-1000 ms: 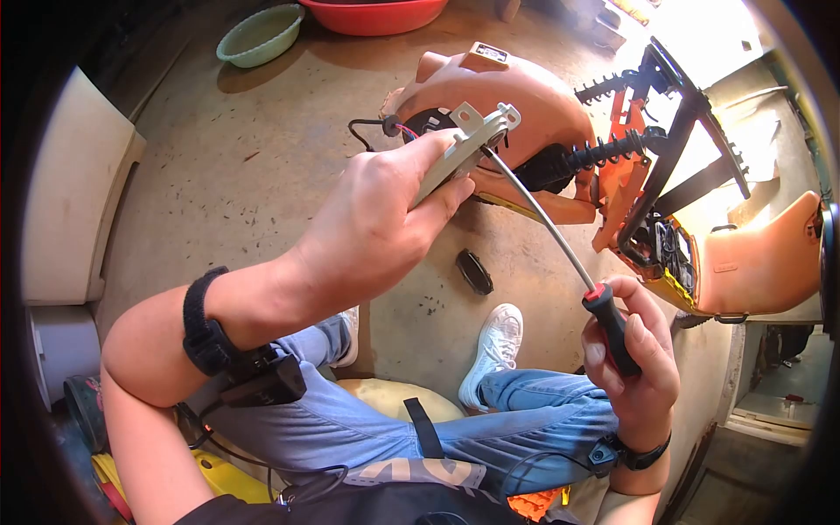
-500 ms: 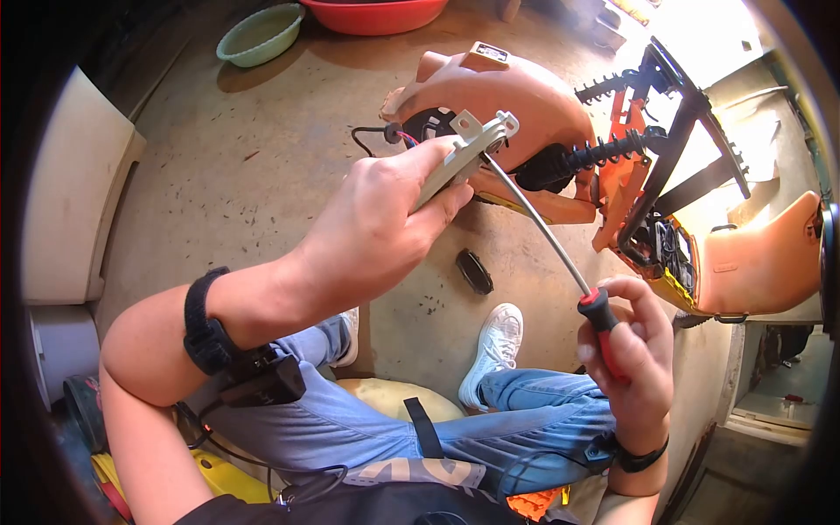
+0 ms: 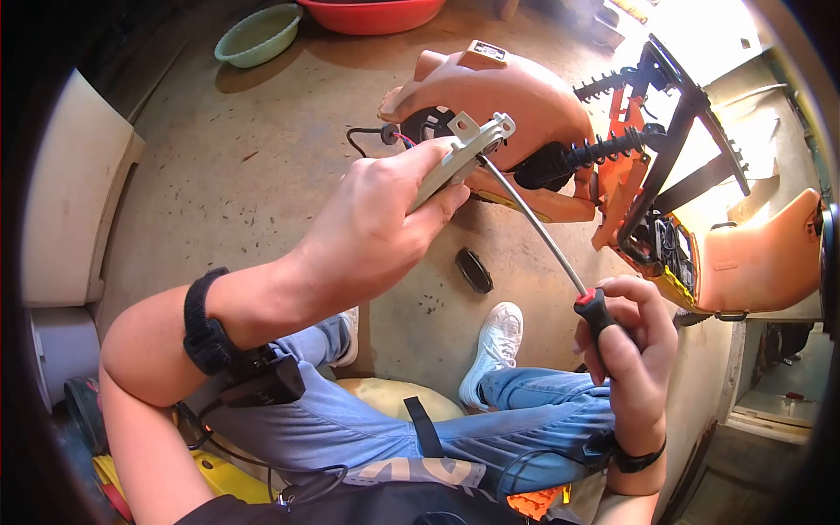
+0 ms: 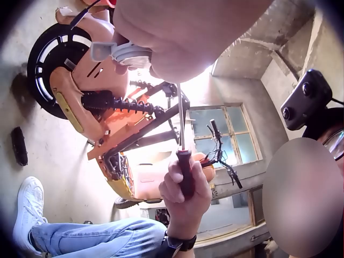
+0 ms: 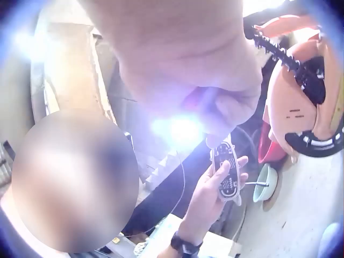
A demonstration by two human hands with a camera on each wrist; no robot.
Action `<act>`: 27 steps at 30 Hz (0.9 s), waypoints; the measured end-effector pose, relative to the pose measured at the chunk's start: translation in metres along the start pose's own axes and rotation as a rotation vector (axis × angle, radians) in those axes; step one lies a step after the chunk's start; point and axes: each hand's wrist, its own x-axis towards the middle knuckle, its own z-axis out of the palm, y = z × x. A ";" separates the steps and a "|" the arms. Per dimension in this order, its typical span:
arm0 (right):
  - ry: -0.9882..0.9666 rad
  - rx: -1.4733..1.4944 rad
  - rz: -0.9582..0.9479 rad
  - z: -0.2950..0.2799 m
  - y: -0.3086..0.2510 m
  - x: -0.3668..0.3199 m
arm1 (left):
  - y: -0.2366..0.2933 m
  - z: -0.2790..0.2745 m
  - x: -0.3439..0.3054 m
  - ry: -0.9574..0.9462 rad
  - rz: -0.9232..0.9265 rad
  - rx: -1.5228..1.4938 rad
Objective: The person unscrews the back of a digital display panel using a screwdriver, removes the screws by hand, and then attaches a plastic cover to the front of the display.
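The person's left hand (image 3: 372,219) pinches a long, pale grey plastic housing with small mounting tabs (image 3: 461,159) between thumb and fingers, raised above the concrete floor in front of the orange rear fender (image 3: 538,101). The right wrist view shows the housing's dark inner face. In the right hand (image 3: 637,350), the grip is curled round a screwdriver with a long metal shaft and black-and-red handle (image 3: 534,225), whose tip meets the housing near its far end.

The main change is in the handle: half a second ago a red stripe faced up beside the thumb, and now black does, with the fingers resettled. The housing and tip have hardly moved. That suggests the screwdriver is being twisted at one fastening point, with the left grip bracing the part. Whether it loosens or tightens cannot be told, and the fastener itself is hidden.
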 end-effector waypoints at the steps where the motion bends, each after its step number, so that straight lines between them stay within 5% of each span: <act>1: -0.079 0.249 0.121 -0.005 -0.001 0.003 | 0.000 0.000 0.000 0.000 0.001 0.000; 2: -0.159 0.499 0.241 -0.009 -0.002 0.005 | 0.001 0.000 0.000 0.006 0.004 -0.021; 7: -0.176 0.566 0.210 -0.005 0.007 0.007 | 0.002 -0.001 0.001 0.007 0.003 -0.025; 9: 0.029 -0.124 -0.201 0.007 0.016 0.005 | 0.001 0.000 0.001 -0.001 0.019 -0.002; 13: 0.000 -0.244 -0.273 0.002 0.019 0.005 | -0.001 0.001 0.000 -0.007 0.021 0.007; 17: -0.043 -0.053 -0.025 -0.001 0.004 0.001 | -0.002 0.002 0.000 0.014 0.041 -0.026; 19: -0.166 0.405 0.252 -0.006 0.002 0.005 | -0.002 0.002 0.000 0.023 0.056 -0.050; 23: -0.222 0.643 0.291 -0.006 0.008 0.008 | 0.002 0.000 0.001 0.025 0.042 -0.027; 27: -0.113 0.207 0.145 0.000 0.009 0.007 | 0.003 -0.001 0.001 -0.006 -0.007 0.036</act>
